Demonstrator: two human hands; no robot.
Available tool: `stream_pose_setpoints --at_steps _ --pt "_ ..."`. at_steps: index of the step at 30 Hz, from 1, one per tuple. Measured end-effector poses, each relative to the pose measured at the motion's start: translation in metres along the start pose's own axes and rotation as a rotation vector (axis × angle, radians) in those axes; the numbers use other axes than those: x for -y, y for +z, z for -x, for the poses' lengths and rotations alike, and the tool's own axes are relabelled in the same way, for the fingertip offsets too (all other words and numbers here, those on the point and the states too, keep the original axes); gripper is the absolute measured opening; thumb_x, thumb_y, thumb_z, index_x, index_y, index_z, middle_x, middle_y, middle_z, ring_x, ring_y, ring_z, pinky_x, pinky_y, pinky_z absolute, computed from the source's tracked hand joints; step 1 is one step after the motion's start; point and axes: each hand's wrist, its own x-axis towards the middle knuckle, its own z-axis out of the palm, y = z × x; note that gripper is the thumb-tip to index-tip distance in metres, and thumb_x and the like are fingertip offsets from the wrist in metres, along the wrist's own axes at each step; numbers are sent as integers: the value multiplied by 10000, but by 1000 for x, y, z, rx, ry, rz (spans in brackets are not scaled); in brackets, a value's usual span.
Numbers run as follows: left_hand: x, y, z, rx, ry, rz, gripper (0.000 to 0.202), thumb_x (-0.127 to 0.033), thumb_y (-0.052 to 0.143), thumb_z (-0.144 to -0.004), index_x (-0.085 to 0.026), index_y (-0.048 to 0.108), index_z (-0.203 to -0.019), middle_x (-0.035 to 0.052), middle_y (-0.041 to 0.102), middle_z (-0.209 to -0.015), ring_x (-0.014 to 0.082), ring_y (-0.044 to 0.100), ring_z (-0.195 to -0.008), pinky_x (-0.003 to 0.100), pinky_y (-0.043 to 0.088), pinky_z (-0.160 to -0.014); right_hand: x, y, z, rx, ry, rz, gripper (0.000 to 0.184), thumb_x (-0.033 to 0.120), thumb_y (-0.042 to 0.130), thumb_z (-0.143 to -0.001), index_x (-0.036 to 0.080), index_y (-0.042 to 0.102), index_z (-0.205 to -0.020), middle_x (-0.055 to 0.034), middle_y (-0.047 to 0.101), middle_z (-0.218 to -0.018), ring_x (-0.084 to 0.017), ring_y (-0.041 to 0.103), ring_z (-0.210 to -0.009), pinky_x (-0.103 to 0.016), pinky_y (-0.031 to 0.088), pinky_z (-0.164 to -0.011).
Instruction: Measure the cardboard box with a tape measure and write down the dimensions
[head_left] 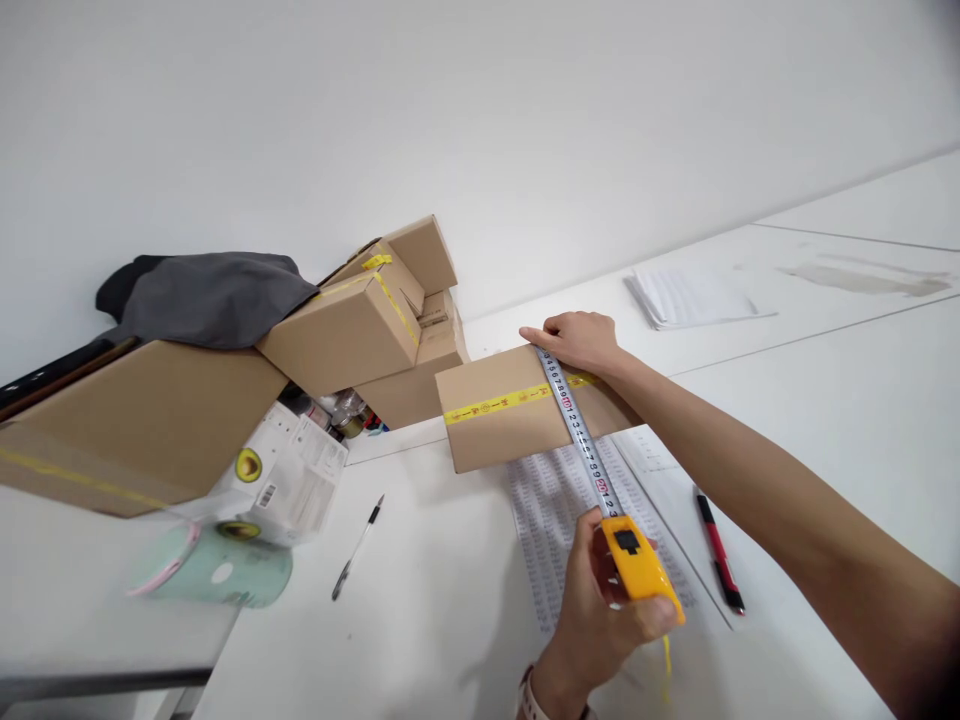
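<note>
A cardboard box [517, 405] with yellow printed tape along it sits in the middle of the white table. My left hand [600, 620] is closed around the yellow case of a tape measure [643, 570], in front of the box. Its metal blade is pulled out and lies across the top of the box, with numbers facing up. At the box's far edge, my right hand [577, 340] is closed over the blade's end; the tip is hidden under the fingers. Printed sheets [536, 540] lie beneath the box and the tape measure.
Several cardboard boxes [341, 340] are stacked at the left, with a dark grey cloth [217, 300] over them. An avocado-printed carton [289, 470] and a mint-green container [247, 572] stand nearby. Two pens [358, 548] and a paper stack [694, 298] lie on the table.
</note>
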Motion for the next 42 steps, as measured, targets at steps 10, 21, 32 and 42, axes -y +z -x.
stream_pose_setpoints --at_steps 10,21,32,42 --pt "-21 -2 -28 -37 132 -25 954 -484 930 -637 -280 421 -1418 97 605 -1248 248 665 -990 393 602 -789 -2 1 12 -57 -38 41 632 677 337 -950 208 680 -701 -90 735 -805 -235 615 -779 -335 307 -679" --pt "-24 5 -34 -60 165 -18 814 -457 931 -650 -281 496 -1316 75 623 -1218 221 655 -989 326 595 -753 -2 0 24 -94 -67 42 610 656 343 -960 204 655 -694 -76 699 -737 -218 581 -732 -337 278 -665" --pt "-25 4 -28 -32 172 -17 832 -453 926 -656 -287 466 -1329 87 623 -1266 241 703 -982 378 594 -817 -4 -2 26 -60 -66 18 748 728 201 -985 205 629 -662 -93 728 -783 -242 612 -759 -349 316 -710" --pt "36 -40 63 -19 38 -219 1003 -341 951 -561 -277 414 -1406 141 588 -1380 326 628 -1181 481 512 -1003 -6 -1 62 -178 -186 71 628 673 345 -991 192 687 -776 -112 750 -946 -256 577 -862 -390 311 -792"
